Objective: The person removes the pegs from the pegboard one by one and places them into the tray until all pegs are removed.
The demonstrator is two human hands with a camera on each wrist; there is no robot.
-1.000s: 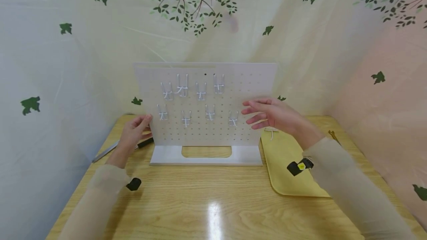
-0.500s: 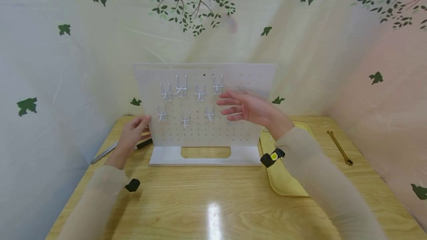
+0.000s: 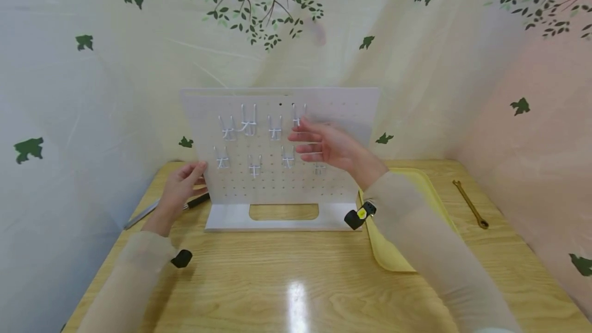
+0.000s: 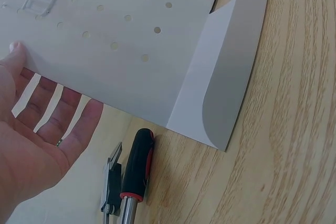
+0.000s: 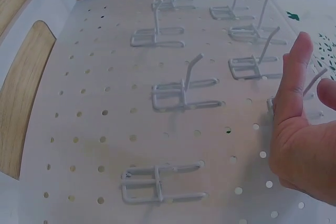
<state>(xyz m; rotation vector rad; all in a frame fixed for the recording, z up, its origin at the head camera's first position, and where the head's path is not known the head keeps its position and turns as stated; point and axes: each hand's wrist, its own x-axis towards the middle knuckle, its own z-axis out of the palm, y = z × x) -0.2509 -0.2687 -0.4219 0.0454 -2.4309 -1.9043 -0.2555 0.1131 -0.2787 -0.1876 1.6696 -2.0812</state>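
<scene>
A white pegboard [image 3: 194,117] stands upright on the table, with several white wire hooks fitted in its holes. My left hand [image 3: 178,189] grips its left edge; in the left wrist view the thumb rests on the front face and the other fingers [image 4: 84,124] reach behind it. My right hand [image 3: 330,145] is raised in front of the board's right half, its fingers extended and spread. In the right wrist view, one hook [image 5: 315,81] in the upper row projects between thumb and forefinger; contact cannot be made out. A lower right hook [image 3: 320,168] is partly covered by the right hand.
A yellow tray [image 3: 388,251] lies right of the board, partly under my right forearm. Farther right is a brass-coloured wrench [image 3: 470,204]. Behind the left hand lie a black-handled tool [image 4: 139,161] and a silver metal tool [image 3: 141,215]. Printed curtain hangs behind.
My right hand has moved left from the board's right edge to the upper right hook, uncovering the wrench. The left hand stays on the board's edge.
</scene>
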